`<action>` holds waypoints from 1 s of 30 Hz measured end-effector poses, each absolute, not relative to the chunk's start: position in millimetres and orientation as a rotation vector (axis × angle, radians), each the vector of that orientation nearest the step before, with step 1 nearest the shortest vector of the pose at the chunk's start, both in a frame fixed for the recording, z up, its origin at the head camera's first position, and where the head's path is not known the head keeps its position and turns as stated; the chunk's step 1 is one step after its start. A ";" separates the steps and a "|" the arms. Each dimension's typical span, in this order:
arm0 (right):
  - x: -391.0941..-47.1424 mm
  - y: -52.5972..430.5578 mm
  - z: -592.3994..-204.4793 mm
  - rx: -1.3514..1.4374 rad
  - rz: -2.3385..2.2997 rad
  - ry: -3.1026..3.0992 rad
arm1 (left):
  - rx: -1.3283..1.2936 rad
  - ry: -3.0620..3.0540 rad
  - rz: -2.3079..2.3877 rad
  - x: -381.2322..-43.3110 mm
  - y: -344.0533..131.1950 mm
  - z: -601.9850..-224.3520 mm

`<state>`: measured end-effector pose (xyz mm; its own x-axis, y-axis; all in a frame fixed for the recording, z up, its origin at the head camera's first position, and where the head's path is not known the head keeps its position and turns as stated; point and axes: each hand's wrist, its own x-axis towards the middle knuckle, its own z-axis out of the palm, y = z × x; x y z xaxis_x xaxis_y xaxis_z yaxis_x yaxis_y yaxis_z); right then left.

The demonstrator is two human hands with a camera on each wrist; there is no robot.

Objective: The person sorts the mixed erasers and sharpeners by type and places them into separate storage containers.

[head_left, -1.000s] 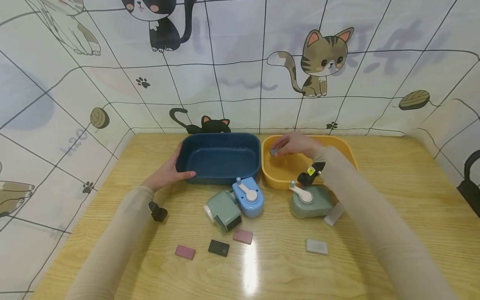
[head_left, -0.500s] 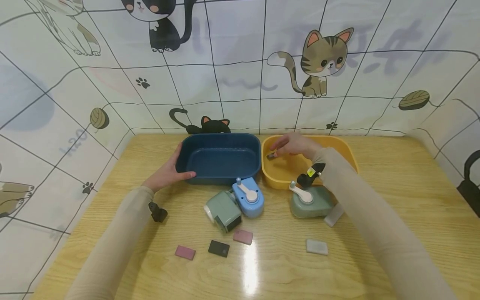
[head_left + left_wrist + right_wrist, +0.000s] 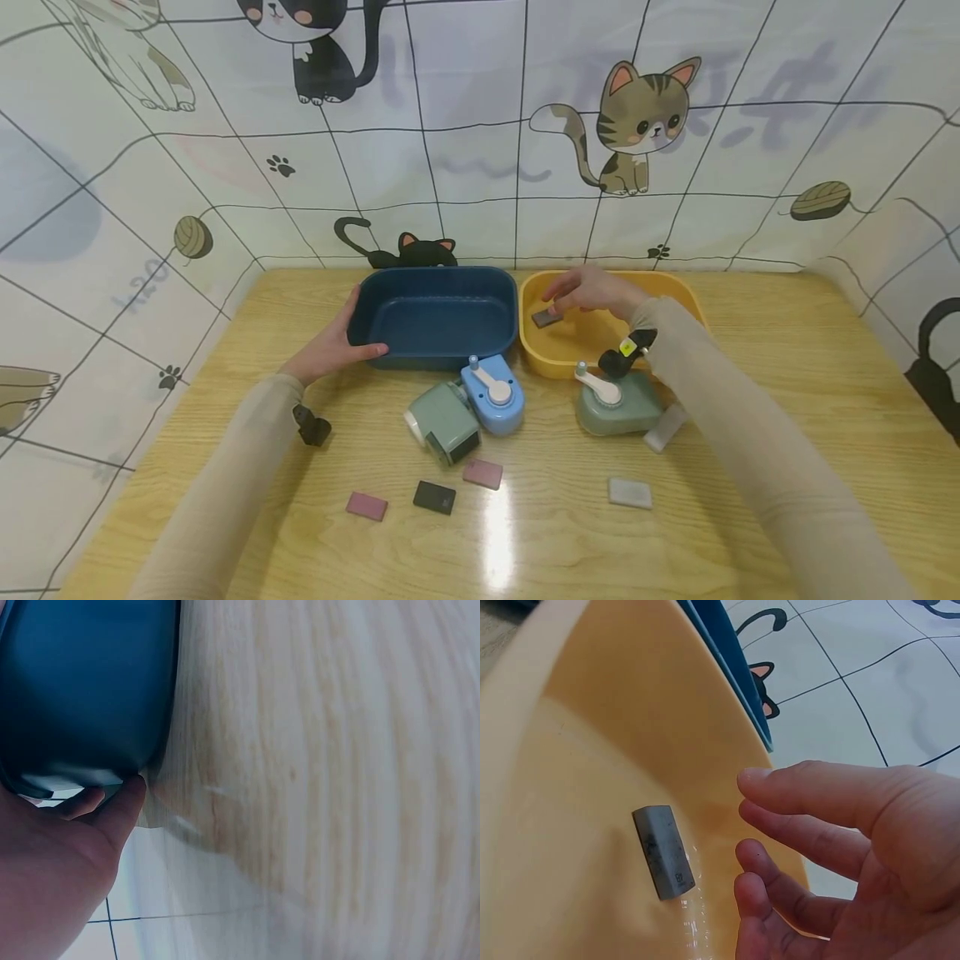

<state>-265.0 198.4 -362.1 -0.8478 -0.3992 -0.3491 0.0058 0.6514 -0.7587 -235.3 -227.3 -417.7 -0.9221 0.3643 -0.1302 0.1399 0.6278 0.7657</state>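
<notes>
My left hand (image 3: 327, 348) rests against the left end of the dark blue bin (image 3: 360, 357), thumb along the front and fingers at the side. In the left wrist view, fingertips touch the wall of that bin (image 3: 90, 697). Over the yellow bin (image 3: 551, 367) is my right hand (image 3: 592, 290), its fingers relaxed and apart. A small grey eraser (image 3: 664, 852) with dark smudges lies on the yellow floor, a short gap from those fingertips in the right wrist view. Nothing sits between the right fingers and thumb.
In front of the bins stand a green crank pencil sharpener (image 3: 444, 423), a blue one (image 3: 495, 396) and another green one (image 3: 618, 408). Pink (image 3: 367, 506), black (image 3: 434, 497) and white (image 3: 630, 492) erasers lie nearer. A pale block (image 3: 665, 428) lies by the right sleeve.
My right hand has lowered the grey eraser into the yellow bin and let go of it. My left hand has stayed at the blue bin.
</notes>
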 end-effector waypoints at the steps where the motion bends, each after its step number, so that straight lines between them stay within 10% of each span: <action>1: -264.2 198.7 -361.2 -0.310 -1.088 2.379 | 0.407 2.579 1.177 -235.4 -227.1 -417.9; 30: -246.6 216.0 -349.6 -0.362 -1.067 2.402 | 0.415 2.569 1.165 -235.1 -227.7 -417.4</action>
